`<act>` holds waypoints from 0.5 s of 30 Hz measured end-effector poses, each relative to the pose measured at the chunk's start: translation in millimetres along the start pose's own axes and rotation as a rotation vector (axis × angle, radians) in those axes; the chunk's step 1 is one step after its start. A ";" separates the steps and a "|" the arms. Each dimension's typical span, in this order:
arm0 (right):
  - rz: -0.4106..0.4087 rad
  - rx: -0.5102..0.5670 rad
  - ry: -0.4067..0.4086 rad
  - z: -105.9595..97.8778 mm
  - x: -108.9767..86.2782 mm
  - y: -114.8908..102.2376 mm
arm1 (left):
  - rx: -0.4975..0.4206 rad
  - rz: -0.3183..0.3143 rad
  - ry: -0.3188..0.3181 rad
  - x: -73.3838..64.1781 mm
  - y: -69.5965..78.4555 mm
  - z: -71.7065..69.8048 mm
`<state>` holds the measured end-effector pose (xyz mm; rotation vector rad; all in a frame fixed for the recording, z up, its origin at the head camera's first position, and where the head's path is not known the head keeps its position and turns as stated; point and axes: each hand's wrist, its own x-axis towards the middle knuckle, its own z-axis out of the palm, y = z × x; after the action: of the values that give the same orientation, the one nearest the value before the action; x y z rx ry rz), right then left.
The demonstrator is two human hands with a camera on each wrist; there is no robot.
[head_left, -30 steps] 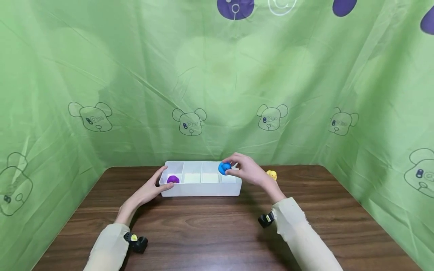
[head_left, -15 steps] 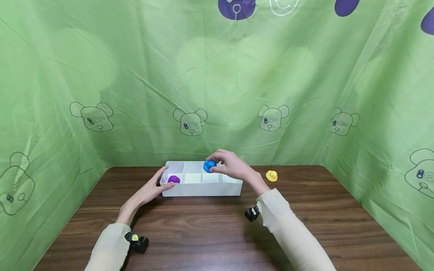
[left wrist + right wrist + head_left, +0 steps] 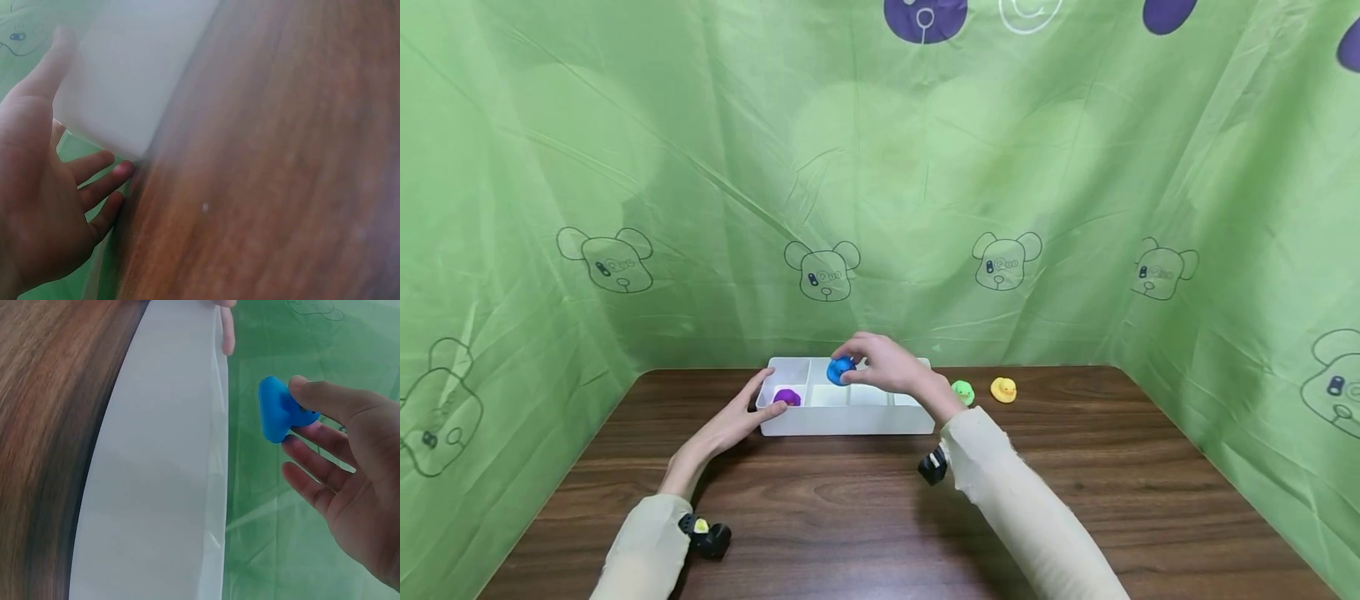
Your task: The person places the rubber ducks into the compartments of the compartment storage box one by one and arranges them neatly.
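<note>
In the head view a long white divided box [image 3: 847, 422] stands toward the back of the table. My left hand [image 3: 730, 425] rests on its left end, thumb along the front rim and the other fingers spread at the end wall; the left wrist view shows these fingers [image 3: 103, 187] at the box's lower corner. My right hand [image 3: 891, 367] pinches a blue rubber duck [image 3: 841, 371] between thumb and fingers, above the second compartment from the left. In the right wrist view the blue duck hangs beyond the box's rim. A purple duck [image 3: 787, 397] lies in the leftmost compartment.
To the right of the box, a green duck [image 3: 962, 392] and a yellow duck [image 3: 1003, 389] sit on the brown wooden table [image 3: 820, 500]. A green printed cloth [image 3: 895, 167] hangs close behind the table and along both sides.
My right hand has carried the blue duck leftward, from above the box's right end to above its second compartment. The green duck has come into sight. My left hand stays put.
</note>
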<state>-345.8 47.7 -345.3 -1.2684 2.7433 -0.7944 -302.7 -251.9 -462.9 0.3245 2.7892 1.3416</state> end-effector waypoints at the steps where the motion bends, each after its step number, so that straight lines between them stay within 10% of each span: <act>1: 0.000 -0.006 -0.005 1.8 2.0 0.0 | -0.004 -0.005 -0.001 0.3 0.2 0.2; 15: 0.019 -0.103 -0.094 33.6 28.7 8.0 | -0.023 -0.054 -0.017 -0.8 2.1 0.2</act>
<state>-363.3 16.7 -372.6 -1.2603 2.7488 -0.5824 -301.5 -250.6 -461.4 0.2571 2.7451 1.3520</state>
